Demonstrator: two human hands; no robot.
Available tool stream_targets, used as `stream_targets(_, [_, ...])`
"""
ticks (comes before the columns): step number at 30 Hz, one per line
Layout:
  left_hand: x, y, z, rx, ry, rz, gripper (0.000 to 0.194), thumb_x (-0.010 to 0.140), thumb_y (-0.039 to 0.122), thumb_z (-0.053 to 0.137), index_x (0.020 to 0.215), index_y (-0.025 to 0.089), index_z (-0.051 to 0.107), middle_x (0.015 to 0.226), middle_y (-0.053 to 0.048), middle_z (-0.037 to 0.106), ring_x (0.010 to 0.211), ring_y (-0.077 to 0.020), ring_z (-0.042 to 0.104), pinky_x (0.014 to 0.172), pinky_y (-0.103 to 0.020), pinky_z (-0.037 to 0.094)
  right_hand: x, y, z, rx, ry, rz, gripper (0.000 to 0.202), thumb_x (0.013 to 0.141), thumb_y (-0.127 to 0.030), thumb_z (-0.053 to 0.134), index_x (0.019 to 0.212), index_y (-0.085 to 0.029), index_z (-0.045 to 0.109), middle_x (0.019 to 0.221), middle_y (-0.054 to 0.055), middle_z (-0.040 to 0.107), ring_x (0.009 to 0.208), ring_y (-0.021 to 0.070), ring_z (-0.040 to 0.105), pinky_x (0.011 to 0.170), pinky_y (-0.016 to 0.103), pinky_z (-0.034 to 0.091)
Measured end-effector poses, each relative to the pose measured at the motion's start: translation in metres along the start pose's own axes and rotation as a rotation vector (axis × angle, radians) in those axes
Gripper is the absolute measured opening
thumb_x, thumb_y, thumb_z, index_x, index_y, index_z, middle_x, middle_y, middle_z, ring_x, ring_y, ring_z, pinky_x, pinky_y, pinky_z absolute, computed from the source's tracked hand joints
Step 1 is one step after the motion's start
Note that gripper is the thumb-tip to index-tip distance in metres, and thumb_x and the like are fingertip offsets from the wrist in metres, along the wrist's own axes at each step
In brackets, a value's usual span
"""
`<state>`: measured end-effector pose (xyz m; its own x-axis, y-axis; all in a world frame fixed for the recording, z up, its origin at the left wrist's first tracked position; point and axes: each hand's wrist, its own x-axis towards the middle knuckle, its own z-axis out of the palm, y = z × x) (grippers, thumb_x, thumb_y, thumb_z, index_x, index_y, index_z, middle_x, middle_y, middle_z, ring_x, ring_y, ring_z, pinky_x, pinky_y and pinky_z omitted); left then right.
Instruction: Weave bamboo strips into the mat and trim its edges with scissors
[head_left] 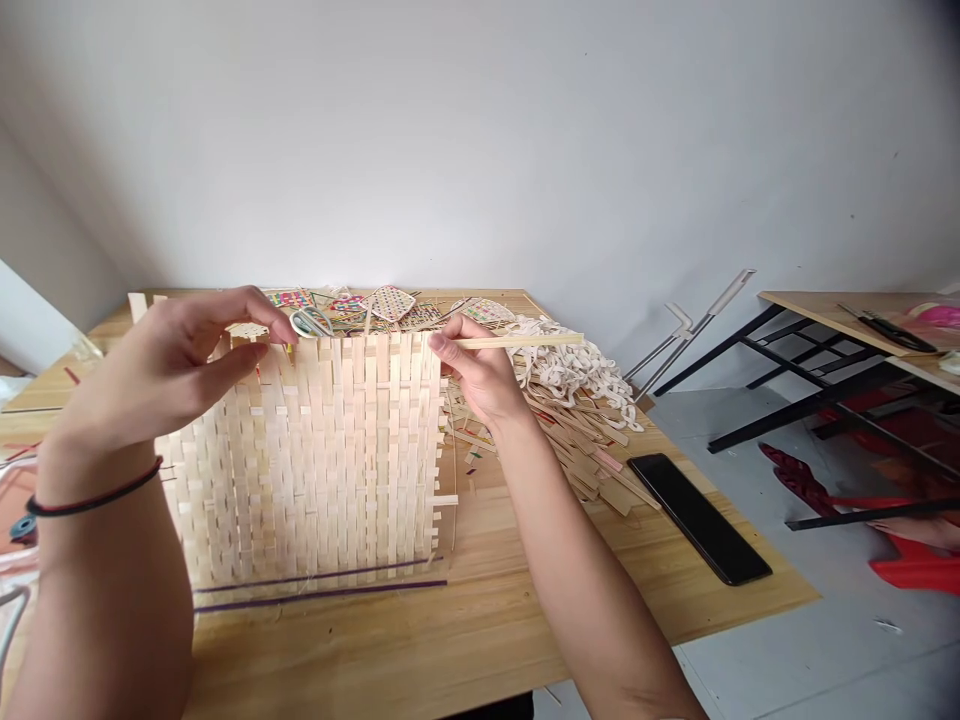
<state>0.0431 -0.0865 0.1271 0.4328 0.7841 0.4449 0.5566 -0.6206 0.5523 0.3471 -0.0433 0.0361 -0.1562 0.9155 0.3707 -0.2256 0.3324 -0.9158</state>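
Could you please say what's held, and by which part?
The right hand pinches a woven panel by its upper right corner, plus a pale strip; whether the left hand grips anything is unclear.

Your left forearm [112,600] is rising behind its fingers, and your left hand [161,370] is bending inward, index finger [244,302] arching over left thumb [229,375], their tips sitting just apart. Your right forearm [585,560] is slanting up toward its fingers; your right hand [484,375] is pinching, right thumb [447,347] pointing leftward.
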Motion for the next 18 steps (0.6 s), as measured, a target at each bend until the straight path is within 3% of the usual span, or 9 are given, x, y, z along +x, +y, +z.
stream_targets(9, [0.000, -0.005, 0.002, 0.015, -0.004, 0.029, 0.011, 0.096, 0.027, 0.062, 0.097, 0.026, 0.072, 0.100, -0.002, 0.074, 0.088, -0.0177, 0.065, 0.073, -0.032, 0.048, 0.000, -0.001, -0.014, 0.062, -0.002, -0.022, 0.050, 0.078, -0.059, 0.091, 0.074, -0.023, 0.057, 0.071, -0.003, 0.059, 0.064, 0.0128, 0.057, 0.059, 0.027, 0.051])
stream_targets(18, [0.001, 0.000, 0.001, 0.065, 0.022, 0.020, 0.014, 0.098, 0.032, 0.060, 0.096, 0.027, 0.073, 0.097, -0.002, 0.076, 0.085, -0.0181, 0.066, 0.075, -0.034, 0.048, -0.001, 0.000, -0.001, 0.043, 0.039, -0.044, 0.051, 0.077, -0.059, 0.091, 0.071, -0.022, 0.056, 0.069, -0.004, 0.054, 0.064, 0.0111, 0.053, 0.059, 0.025, 0.048])
